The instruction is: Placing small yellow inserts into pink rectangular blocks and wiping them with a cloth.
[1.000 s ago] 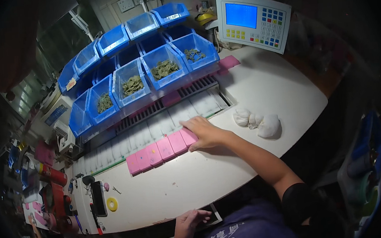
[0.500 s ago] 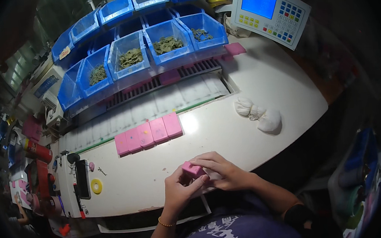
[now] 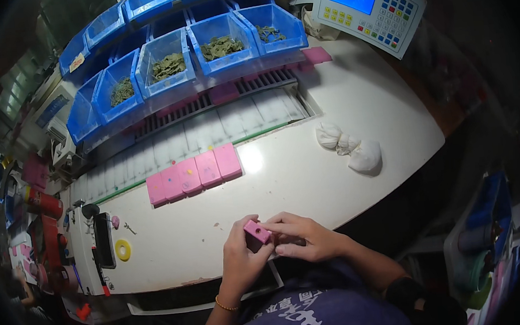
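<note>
A small pink rubber mould (image 3: 255,227), block-shaped, is held up just past the table's near edge, its end face with a round dark hole turned upward. My left hand (image 3: 238,253) wraps around its left side, thumb across the front. From the right, my right hand (image 3: 310,238) has its fingers bent and their tips against the mould's right edge. Part of the block is hidden by the fingers. Beyond my hands, a row of similar pink moulds (image 3: 189,179) lies side by side on the white table (image 3: 292,178), some with small coloured dots.
A knotted white cloth bag (image 3: 364,155) rests to the right. Blue bins (image 3: 165,63) with greenish pieces stand at the back, beside a keypad panel (image 3: 365,10) with a blue screen. At left lie a phone (image 3: 104,241), a yellow tape roll (image 3: 123,249) and a red-and-black pen (image 3: 101,274).
The mould has tipped so its holed end shows more plainly. My right fingers have slid off its top to its right edge. The view has shifted slightly.
</note>
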The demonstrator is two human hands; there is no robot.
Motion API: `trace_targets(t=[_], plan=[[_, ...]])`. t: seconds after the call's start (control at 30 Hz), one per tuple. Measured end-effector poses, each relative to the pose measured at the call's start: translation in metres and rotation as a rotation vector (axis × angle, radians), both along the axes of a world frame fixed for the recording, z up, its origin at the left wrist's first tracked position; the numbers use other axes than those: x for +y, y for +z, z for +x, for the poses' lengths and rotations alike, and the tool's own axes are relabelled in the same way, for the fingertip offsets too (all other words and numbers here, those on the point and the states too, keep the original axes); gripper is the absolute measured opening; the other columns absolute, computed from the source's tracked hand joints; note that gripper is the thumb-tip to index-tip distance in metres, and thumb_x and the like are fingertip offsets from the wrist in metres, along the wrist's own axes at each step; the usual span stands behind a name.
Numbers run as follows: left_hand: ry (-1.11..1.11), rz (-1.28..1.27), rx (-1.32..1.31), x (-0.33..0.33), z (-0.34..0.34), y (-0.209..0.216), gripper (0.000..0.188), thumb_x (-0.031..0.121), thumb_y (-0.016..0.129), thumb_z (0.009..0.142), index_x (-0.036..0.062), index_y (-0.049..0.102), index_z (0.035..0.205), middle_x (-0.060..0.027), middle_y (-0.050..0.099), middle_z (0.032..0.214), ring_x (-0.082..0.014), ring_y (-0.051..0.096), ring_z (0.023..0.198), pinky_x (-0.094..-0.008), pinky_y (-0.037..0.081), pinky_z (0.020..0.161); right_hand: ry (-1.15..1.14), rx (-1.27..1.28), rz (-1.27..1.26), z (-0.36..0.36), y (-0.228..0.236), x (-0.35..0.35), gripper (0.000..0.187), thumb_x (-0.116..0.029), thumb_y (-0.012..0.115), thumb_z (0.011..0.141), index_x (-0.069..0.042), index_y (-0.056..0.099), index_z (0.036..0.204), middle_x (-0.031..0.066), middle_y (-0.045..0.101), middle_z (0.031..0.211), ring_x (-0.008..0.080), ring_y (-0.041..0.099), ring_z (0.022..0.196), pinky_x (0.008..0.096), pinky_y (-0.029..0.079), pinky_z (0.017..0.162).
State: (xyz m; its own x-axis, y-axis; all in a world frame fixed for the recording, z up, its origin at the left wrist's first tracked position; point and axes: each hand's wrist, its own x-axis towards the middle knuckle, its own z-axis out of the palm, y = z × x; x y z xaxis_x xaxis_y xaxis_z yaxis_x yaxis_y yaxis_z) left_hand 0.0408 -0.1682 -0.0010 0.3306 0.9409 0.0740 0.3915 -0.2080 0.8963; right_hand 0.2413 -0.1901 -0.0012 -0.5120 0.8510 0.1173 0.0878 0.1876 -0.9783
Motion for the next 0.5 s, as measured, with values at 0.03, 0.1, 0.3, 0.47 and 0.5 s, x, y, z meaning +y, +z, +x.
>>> trace_targets(t=[0.03,0.1,0.3,0.47,0.5], plan=[[0.004,0.025,0.002,0.001,0.002,0.003,0.049,0.012,0.076,0.075,-0.0007,0.056,0.119,-0.0176,0.064,0.104,-0.0291,0.065,0.092,-0.0370,0.052,0.082,-0.061,0.047,-0.059,-0.004,0.002,0.000,0.050,-0.006,0.062,0.093,-0.003,0.050,0.141,0.0105,0.054,0.121,0.0197,0.059,0.104,0.0294,0.050,0.089],[0.004,0.047,0.004,0.001,0.004,0.002,0.047,0.008,0.075,0.074,-0.0009,0.057,0.118,-0.0158,0.065,0.101,-0.0244,0.064,0.090,-0.0345,0.051,0.082,-0.126,0.093,-0.121,-0.009,0.002,0.000,0.045,-0.008,0.060,0.095,-0.004,0.054,0.139,0.0100,0.055,0.120,0.0181,0.061,0.098,0.0261,0.051,0.085],[-0.010,0.047,0.052,0.001,0.003,-0.002,0.054,0.016,0.076,0.078,0.0000,0.051,0.122,-0.0204,0.059,0.109,-0.0371,0.061,0.100,-0.0418,0.049,0.086,-0.239,0.244,-0.273,-0.016,-0.007,-0.001,0.037,-0.009,0.065,0.094,-0.003,0.063,0.130,0.0070,0.056,0.117,0.0115,0.059,0.100,0.0239,0.050,0.084],[-0.041,0.051,0.068,0.002,0.002,0.000,0.052,0.015,0.075,0.079,0.0001,0.050,0.122,-0.0207,0.058,0.109,-0.0384,0.061,0.099,-0.0426,0.049,0.085,-0.236,0.283,-0.350,-0.014,-0.003,-0.001,0.036,-0.009,0.065,0.093,-0.004,0.065,0.128,0.0057,0.056,0.118,0.0108,0.058,0.100,0.0230,0.049,0.084],[-0.043,0.051,0.068,0.001,0.002,-0.001,0.052,0.015,0.075,0.079,0.0001,0.050,0.122,-0.0207,0.058,0.109,-0.0384,0.061,0.099,-0.0426,0.049,0.085,-0.238,0.284,-0.351,-0.014,-0.004,-0.001,0.036,-0.009,0.065,0.093,-0.004,0.065,0.128,0.0057,0.056,0.118,0.0108,0.058,0.100,0.0230,0.049,0.084]])
